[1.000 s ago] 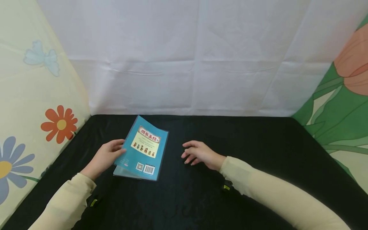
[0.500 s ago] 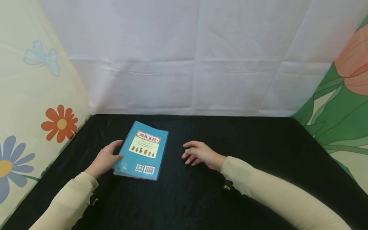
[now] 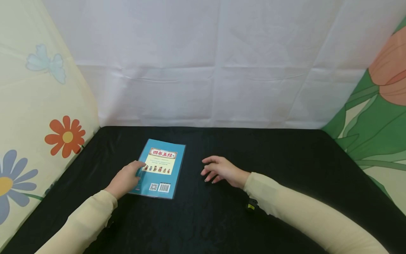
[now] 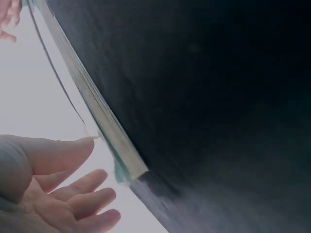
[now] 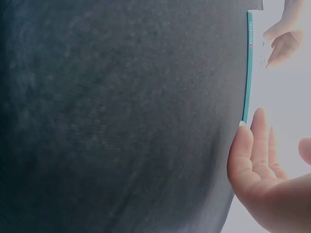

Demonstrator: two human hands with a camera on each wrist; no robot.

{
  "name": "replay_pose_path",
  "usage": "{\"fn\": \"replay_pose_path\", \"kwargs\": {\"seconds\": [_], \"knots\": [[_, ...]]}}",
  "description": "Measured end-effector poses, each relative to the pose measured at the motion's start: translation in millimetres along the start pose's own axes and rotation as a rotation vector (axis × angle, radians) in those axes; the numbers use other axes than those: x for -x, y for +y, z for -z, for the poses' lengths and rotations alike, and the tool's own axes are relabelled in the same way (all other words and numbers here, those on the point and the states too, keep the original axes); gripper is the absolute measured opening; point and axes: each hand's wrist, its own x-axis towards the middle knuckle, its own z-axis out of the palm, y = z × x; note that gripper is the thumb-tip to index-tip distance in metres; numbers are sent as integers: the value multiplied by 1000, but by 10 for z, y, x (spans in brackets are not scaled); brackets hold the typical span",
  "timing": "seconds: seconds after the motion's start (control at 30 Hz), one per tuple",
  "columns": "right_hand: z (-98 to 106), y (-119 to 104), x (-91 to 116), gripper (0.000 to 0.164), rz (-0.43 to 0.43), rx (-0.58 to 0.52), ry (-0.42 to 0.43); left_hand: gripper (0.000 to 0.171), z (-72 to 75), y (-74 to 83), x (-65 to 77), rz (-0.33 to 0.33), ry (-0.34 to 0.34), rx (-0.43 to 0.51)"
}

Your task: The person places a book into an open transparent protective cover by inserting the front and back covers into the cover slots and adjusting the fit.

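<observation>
A closed blue book with a yellow panel of small figures lies flat, left of centre, on the black tabletop. My left hand is over its left edge, fingers extended toward the cover; whether they touch it is hard to tell. In the left wrist view, the left hand has its fingers loosely spread beside the book's page edges. To the right of the book, my right hand hovers with relaxed fingers and holds nothing. The right wrist view shows the book's teal spine beyond the right hand.
The black cloth-covered table spreads out around the book. A white curtain hangs along its far edge. Flower-printed cloths stand on both sides, with an orange flower on the left and large green leaves on the right.
The book's raised cover has come down flat. My left hand let go of the cover's left edge, then moved right, over that edge. The right hand has stayed still.
</observation>
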Motion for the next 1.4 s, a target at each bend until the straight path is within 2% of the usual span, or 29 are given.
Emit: {"fn": "replay_pose_path", "kwargs": {"seconds": [0.37, 0.6, 1.0, 1.13, 1.3, 1.4], "knots": [[-7, 21, -10, 39, 7, 5, -20, 38, -17, 137, -41, 69, -53, -76], [-15, 27, -6, 39, 11, 12, -24, 37, -81, 325, -114, 135, -93, -92], [-24, 28, 3, 40, 8, 8, -38, 65, -255, 639, -309, 134, -201, -214], [-24, 29, -5, 40, 2, 7, -36, 73, -289, 716, -351, 184, -228, -220], [-30, 31, -14, 40, -2, 5, -50, 72, -339, 769, -364, 262, -239, -221], [-31, 36, -16, 40, -12, -1, -49, 72, -368, 798, -362, 267, -236, -241]]}}
